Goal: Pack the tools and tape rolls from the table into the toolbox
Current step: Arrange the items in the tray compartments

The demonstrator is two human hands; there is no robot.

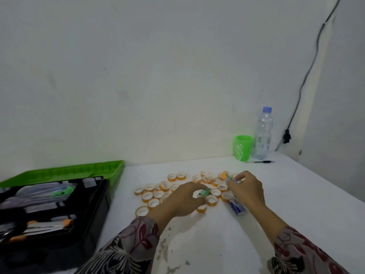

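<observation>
Tape rolls (153, 202), small orange-and-white rings, lie clustered on the white worktop (217, 244), right of the open black plastic toolbox (100, 202) with green lid. Left hand (183, 200) pinches a small green packet (204, 192); right hand (247, 189) curls round a blue-and-white packaged tool (238, 209), seemingly gathering pieces for one transfer.
</observation>
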